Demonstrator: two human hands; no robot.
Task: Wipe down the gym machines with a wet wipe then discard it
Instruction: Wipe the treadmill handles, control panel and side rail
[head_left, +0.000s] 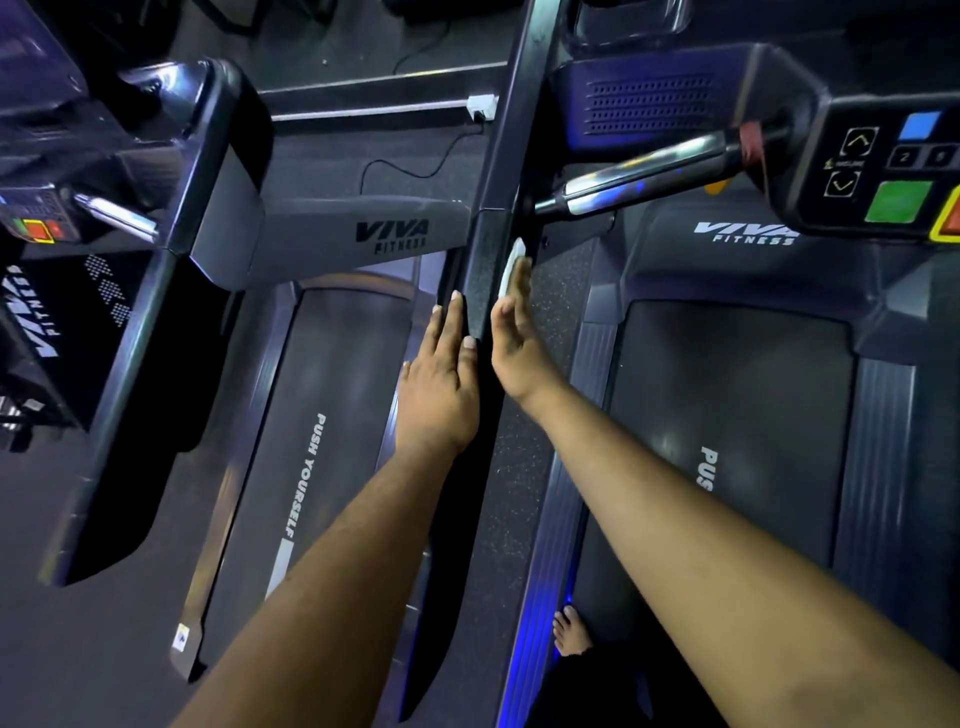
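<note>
Wipe (511, 267), white, lies flat against the right face of the dark upright post (485, 270), pressed there by the straight fingers of the right hand (514, 338). Left hand (441, 384) rests flat on the post's left face, fingers straight. Treadmill belts (317, 441) flank the post.

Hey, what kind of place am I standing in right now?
Most likely a gym: two treadmills side by side, their belts printed "Push Yourself", Viva Fitness logos, and a console with incline arrows and start/stop buttons.
</note>
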